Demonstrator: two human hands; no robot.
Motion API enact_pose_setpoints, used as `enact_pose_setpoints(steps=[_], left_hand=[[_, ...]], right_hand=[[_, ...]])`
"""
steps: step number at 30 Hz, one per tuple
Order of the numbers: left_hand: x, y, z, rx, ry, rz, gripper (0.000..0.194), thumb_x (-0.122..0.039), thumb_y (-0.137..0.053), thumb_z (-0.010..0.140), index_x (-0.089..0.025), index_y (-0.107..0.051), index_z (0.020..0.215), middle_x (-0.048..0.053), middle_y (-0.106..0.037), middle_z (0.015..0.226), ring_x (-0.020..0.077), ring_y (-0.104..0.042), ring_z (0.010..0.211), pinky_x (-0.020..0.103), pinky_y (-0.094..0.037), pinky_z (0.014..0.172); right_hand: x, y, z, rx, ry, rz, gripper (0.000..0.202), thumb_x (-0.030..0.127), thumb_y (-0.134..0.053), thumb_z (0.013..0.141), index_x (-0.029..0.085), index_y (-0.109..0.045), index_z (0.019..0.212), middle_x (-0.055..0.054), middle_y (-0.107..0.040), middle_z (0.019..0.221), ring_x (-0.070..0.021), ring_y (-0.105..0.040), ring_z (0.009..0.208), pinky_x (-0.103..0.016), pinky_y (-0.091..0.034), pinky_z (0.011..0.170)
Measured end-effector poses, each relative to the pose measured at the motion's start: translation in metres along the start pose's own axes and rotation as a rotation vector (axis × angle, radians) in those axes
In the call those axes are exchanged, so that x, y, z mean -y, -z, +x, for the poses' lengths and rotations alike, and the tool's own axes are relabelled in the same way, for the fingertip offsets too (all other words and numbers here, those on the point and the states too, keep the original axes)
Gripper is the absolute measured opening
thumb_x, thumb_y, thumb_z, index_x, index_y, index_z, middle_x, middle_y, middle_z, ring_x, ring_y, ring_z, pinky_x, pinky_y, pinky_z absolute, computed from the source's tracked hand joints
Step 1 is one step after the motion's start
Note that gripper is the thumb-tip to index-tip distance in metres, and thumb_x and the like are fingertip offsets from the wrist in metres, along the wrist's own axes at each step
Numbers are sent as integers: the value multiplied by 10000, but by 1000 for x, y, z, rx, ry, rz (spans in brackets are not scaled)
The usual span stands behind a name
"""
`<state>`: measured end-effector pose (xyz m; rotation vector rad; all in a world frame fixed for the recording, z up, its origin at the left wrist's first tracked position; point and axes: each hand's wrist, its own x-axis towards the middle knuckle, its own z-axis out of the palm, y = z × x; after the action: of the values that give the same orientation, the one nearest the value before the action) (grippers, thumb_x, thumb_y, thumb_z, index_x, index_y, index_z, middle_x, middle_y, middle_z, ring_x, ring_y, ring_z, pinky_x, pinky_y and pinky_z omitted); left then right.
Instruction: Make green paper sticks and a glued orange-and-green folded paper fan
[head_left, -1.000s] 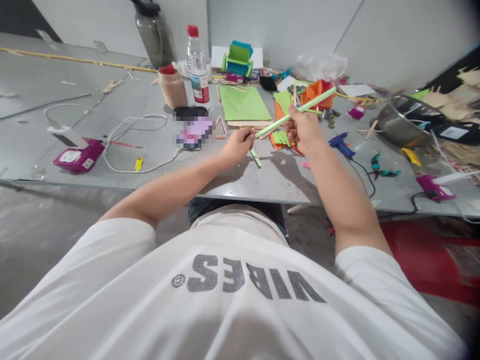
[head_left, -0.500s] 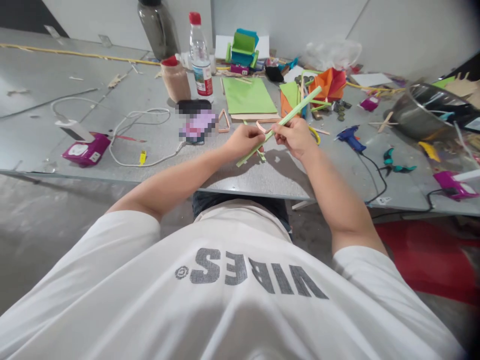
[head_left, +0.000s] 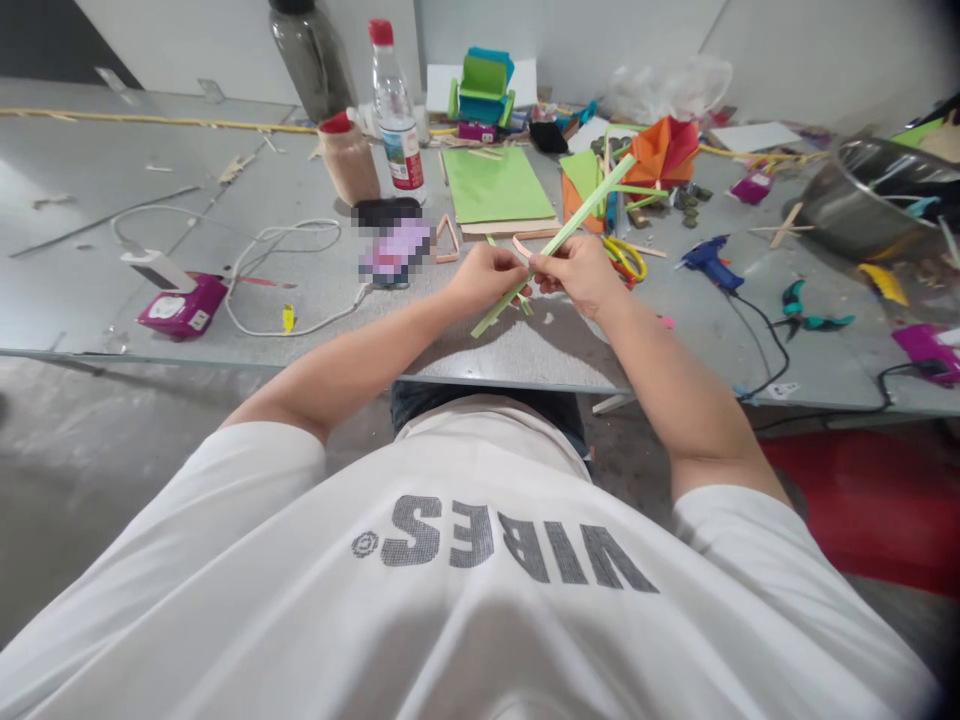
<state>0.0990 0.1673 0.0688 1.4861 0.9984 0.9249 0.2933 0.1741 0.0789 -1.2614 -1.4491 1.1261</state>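
Observation:
A long light-green paper strip [head_left: 598,196] slants from lower left to upper right between my hands. My left hand [head_left: 491,277] pinches it near its lower end. Close beside it, my right hand [head_left: 576,272] grips the same strip between thumb and fingers. Just beyond the hands is a bent pinkish strip [head_left: 536,237], partly hidden by the green one. A small folded triangle frame [head_left: 448,241] lies left of it on the table. Yellow-handled scissors [head_left: 628,260] rest behind my right hand, partly covered.
A green sheet [head_left: 495,186] lies ahead on cardboard. To the left are a phone [head_left: 397,250], a water bottle [head_left: 400,130] and a white cable [head_left: 292,330]. On the right sit a blue glue gun [head_left: 712,263], teal-handled pliers [head_left: 814,318] and a metal pot [head_left: 847,220].
My right hand has slid down the strip toward my left hand, so the two are closer. The view has shifted slightly, and more of the scissors shows.

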Motion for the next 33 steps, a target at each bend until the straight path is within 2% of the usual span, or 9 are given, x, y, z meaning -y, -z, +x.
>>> enact_pose_setpoints(steps=[4, 11, 16, 19, 22, 26, 28, 33], left_hand=[[-3, 0, 0, -11, 39, -39, 268, -89, -650, 1102, -136, -765, 865, 65, -855, 802, 124, -783, 649, 264, -642, 730], [-1, 0, 0, -50, -11, 36, 229, -85, -750, 1033, -153, -727, 816, 62, -834, 758, 116, -761, 642, 271, -665, 770], [0, 0, 2, -54, -3, -5, 221, -79, -693, 1024, -155, -734, 820, 56, -838, 786, 133, -787, 664, 299, -682, 796], [0, 0, 4, -81, -9, 27, 232, -61, -695, 1003, -156, -734, 795, 57, -823, 762, 136, -778, 662, 306, -679, 797], [0, -1, 4, -113, -12, 47, 239, -37, -687, 983, -155, -732, 780, 59, -817, 745, 128, -763, 651, 297, -676, 781], [-1, -1, 3, -102, 9, 16, 219, -57, -673, 994, -154, -741, 810, 65, -845, 791, 122, -777, 680, 275, -679, 783], [0, -1, 4, -97, 12, 12, 216, -70, -677, 1006, -157, -745, 820, 62, -850, 797, 115, -774, 672, 256, -665, 755], [7, 0, 8, -113, -5, 26, 269, -45, -659, 1003, -169, -714, 770, 67, -828, 746, 128, -765, 634, 282, -655, 723]], right_hand=[[3, -1, -4, 36, 10, 27, 329, 219, -1004, 883, 212, -699, 760, 10, -677, 626, -102, -616, 558, -204, -525, 515], [8, -6, -7, -9, -116, 122, 339, 184, -975, 933, 229, -659, 816, -11, -706, 669, -115, -643, 548, -214, -547, 504], [8, -7, -8, 28, -100, 130, 313, 130, -967, 905, 227, -680, 824, -12, -716, 665, -115, -651, 553, -197, -549, 491], [7, -6, -7, 38, -94, 131, 295, 196, -953, 939, 216, -691, 806, -38, -748, 686, -118, -669, 562, -191, -545, 494], [5, -6, -5, -27, -81, 129, 318, 264, -942, 981, 208, -693, 792, -37, -742, 671, -110, -655, 539, -192, -548, 502], [6, -6, -5, -39, -71, 115, 276, 164, -880, 963, 196, -706, 752, -43, -751, 666, -112, -684, 557, -189, -566, 534], [7, -6, -6, -33, -75, 116, 262, 163, -888, 928, 197, -707, 741, -47, -759, 672, -120, -694, 563, -193, -547, 515], [7, -5, -6, -37, -70, 123, 298, 296, -909, 953, 200, -715, 747, -56, -759, 674, -121, -681, 551, -200, -538, 502]])
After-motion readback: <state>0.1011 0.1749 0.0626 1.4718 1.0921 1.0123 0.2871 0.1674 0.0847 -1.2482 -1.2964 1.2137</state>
